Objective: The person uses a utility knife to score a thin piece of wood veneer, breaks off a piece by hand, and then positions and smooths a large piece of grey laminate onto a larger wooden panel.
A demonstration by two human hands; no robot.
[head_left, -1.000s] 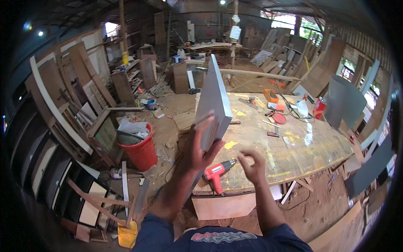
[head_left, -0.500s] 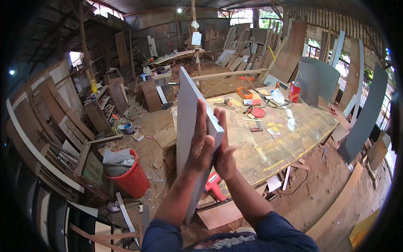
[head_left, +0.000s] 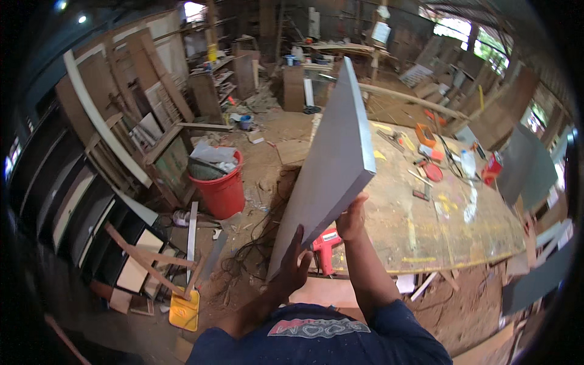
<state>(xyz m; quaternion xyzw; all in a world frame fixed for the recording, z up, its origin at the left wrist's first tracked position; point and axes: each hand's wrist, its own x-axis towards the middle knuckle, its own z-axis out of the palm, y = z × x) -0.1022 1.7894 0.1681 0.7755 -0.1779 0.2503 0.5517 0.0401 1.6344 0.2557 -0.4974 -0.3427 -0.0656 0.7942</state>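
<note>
- While the grey panel (head_left: 328, 158) is standing on edge at the left end of the bench (head_left: 486, 237), its near corner is jutting up toward the person; the upright stance is probably keeping both broad faces within reach.
- Left hand (head_left: 292, 272): resting low on the panel's near part, fingers lying open and extended, thumb standing apart. Seemingly steadying more than carrying.
- Right hand (head_left: 353, 218): sitting under the near corner on the bench side, fingers bending. The panel is hiding part of them, so I cannot tell whether they are closing on its edge. From there it is likely stopping a tip toward the bench.
- Red heat gun (head_left: 327, 242): lying at the bench's near edge, handle pointing at the person, the panel covering its front end. Handle-first placing is presumably suiting a quick pick-up.
- Orange box (head_left: 425, 135), red disc (head_left: 433, 173) and red can (head_left: 492, 168) are sitting farther over the bench, perhaps to be staying clear of large pieces.
- Red bucket (head_left: 218, 198): standing left of the panel, a pale bag (head_left: 213, 153) bulging at its rim; likely serving for waste.
- Long boards (head_left: 100, 115) are leaning at far left, probably saving floor space.
</note>
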